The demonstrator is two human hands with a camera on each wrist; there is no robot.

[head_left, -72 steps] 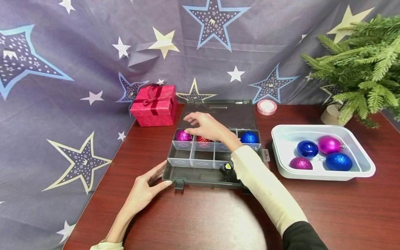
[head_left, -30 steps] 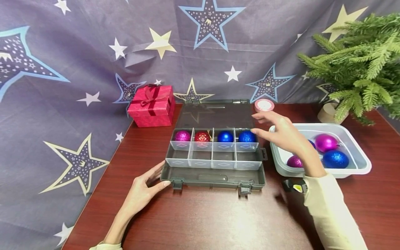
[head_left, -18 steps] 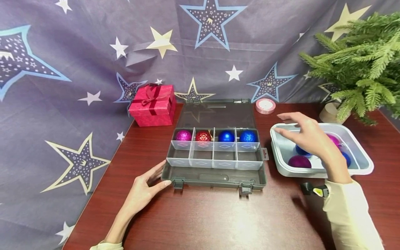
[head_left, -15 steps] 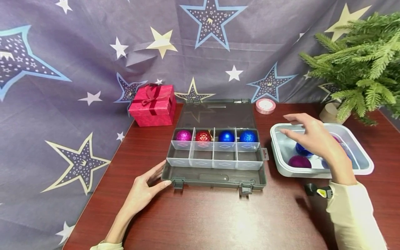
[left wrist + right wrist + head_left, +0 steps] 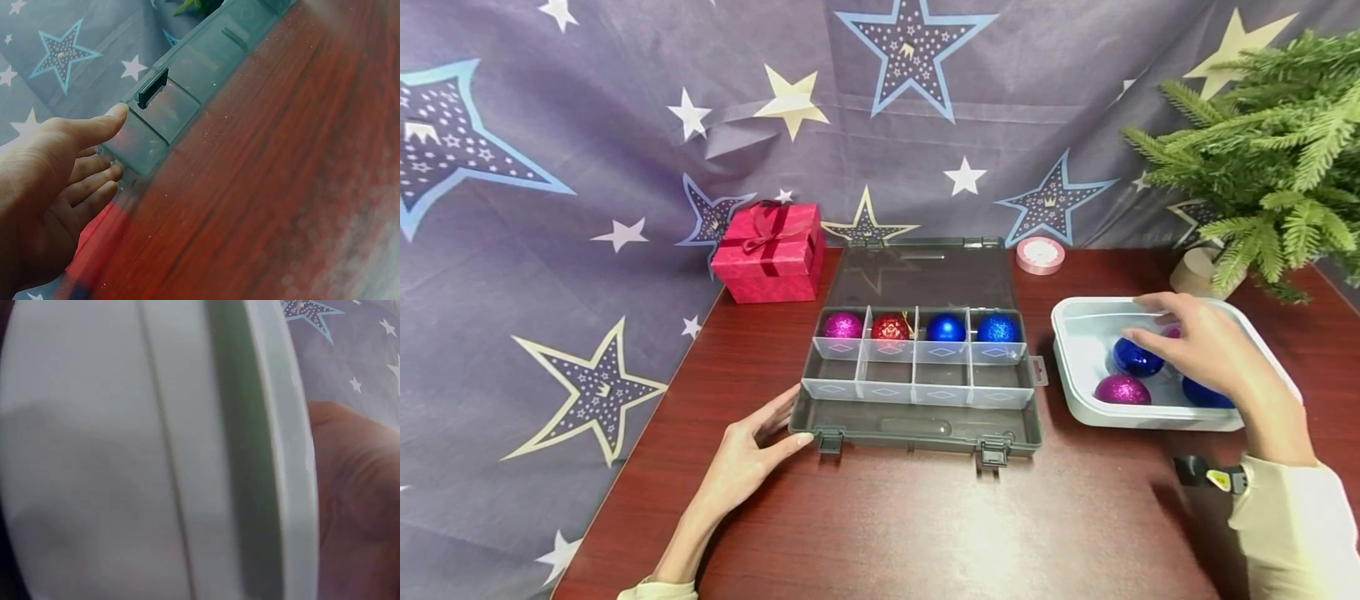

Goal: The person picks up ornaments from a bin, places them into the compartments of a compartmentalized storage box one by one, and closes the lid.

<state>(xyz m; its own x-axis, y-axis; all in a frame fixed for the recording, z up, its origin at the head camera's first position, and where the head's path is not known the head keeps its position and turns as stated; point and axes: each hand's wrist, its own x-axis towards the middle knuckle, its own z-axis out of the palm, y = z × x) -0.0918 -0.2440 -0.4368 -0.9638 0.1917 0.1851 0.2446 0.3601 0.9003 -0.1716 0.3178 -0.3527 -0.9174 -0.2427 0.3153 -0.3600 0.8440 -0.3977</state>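
Observation:
My left hand rests at the front left corner of a dark see-through organizer box, thumb laid along the front edge. The lid lies back. Four compartments at the rear hold a pink glitter bauble, a red bauble, a smooth blue bauble and a blue glitter bauble. Over the white tub hovers my right hand, thumb and fingers apart, beside a shiny blue bauble. Another pink glitter bauble lies in front; a blue one and a pink one are partly hidden.
Behind the box stand a red gift box at left and a pink ribbon roll at right. A small fir tree rises behind the tub. A star-patterned cloth hangs along the table's back and left.
My right hand has moved from over the organizer box's rear compartments rightward, above the tub, and lower among the baubles. My left hand stays at the box's corner.

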